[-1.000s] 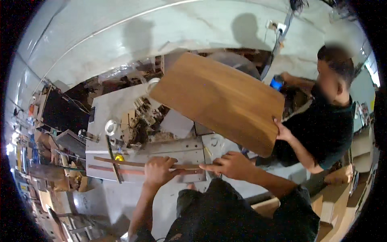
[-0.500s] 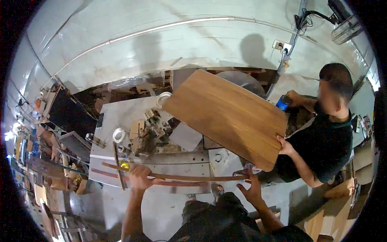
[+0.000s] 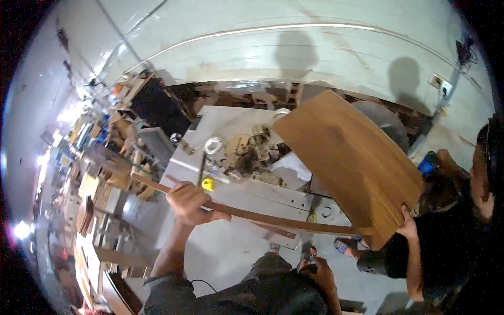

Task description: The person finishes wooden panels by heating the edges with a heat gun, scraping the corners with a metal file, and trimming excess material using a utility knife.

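The left hand (image 3: 191,202) grips a long thin strip (image 3: 247,212) across the machine table (image 3: 247,189) — held so near one end, it could sag or snap. Its far tip meets the co-worker's tilted board (image 3: 346,163). The right hand (image 3: 317,270) hangs low, seemingly empty.

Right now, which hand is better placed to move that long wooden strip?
Left. The left hand already grips the wooden strip above the workbench. The right hand hangs low by the lap, apart from it.
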### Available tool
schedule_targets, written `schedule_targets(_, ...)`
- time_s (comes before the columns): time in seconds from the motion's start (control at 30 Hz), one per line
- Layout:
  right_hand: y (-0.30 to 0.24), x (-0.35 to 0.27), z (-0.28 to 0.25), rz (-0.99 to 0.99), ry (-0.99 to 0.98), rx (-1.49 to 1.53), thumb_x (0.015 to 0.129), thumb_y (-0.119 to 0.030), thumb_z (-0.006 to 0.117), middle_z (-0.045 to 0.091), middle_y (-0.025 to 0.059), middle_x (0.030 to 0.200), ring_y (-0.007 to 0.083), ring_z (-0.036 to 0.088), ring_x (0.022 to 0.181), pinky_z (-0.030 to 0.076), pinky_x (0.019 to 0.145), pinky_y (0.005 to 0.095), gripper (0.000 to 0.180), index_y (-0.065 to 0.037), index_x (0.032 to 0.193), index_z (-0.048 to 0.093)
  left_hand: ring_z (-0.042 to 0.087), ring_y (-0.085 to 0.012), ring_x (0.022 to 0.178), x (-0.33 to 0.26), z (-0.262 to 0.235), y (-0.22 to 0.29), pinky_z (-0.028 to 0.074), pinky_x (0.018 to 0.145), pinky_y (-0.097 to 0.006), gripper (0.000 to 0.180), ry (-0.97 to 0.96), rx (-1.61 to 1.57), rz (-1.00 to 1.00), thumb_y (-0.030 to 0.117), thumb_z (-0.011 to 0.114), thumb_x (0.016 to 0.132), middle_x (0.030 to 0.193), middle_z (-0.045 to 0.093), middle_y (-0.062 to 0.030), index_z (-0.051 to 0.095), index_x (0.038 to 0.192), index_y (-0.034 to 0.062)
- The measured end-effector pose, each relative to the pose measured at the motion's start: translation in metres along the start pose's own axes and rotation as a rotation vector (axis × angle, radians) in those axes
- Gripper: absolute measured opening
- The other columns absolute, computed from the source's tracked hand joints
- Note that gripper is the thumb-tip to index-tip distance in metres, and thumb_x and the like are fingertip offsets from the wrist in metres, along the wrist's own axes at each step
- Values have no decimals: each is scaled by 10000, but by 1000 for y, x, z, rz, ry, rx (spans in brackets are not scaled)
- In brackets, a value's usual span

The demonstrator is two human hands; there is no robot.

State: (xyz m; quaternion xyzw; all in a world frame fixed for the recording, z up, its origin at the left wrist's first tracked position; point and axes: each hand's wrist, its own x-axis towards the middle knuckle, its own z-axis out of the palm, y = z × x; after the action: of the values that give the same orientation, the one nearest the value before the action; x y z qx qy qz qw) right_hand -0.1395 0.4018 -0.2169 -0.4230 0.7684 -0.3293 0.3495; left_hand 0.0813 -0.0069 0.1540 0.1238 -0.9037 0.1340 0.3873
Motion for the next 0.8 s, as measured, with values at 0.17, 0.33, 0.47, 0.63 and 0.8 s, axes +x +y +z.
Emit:
schedule_targets(0.17, -35, 36, -14, 76, -419, 589, 889, -508, 893, 671, 177, 1364, 281, 716, 1156, 545, 1046, 401, 987, -3, 1618, 460, 595, -231, 527, -20, -56, 27, 473, 589, -356, 689, -87, 74, -232, 739, 934, 510, 567, 571, -8, 640, 632, 128)
schedule_targets(0.33, -74, 66, -19, 25, -666, 727, 898, -502, 887, 670, 171, 1366, 280, 711, 1160, 545, 1044, 403, 967, -10, 1615, 463, 620, -262, 559, -53, -81, 60, 475, 613, -380, 693, 30, 29, -552, 700, 940, 633, 603, 624, -42, 646, 648, 73)
schedule_targets(0.47, -102, 80, -2, 38, -765, 740, 904, -496, 882, 670, 166, 1368, 279, 708, 1164, 545, 1042, 405, 951, -15, 1612, 466, 598, -259, 528, -81, -106, 81, 452, 556, -370, 630, 21, 55, -711, 615, 961, 712, 566, 588, -55, 651, 623, 74)
schedule_targets(0.63, -140, 84, 41, 102, -812, 707, 913, -489, 876, 670, 160, 1371, 278, 703, 1168, 545, 1040, 406, 931, -22, 1608, 470, 583, -272, 506, -127, -138, 60, 453, 534, -367, 644, 19, 117, -725, 642, 931, 739, 552, 573, -57, 648, 624, 75)
schedule_targets(0.8, -181, 89, 63, 42, -814, 711, 921, -483, 869, 669, 154, 1374, 277, 699, 1173, 545, 1037, 408, 911, -28, 1604, 473, 570, -273, 548, -150, -156, 24, 462, 562, -394, 716, 119, 84, -859, 684, 899, 757, 582, 558, -77, 616, 641, 37)
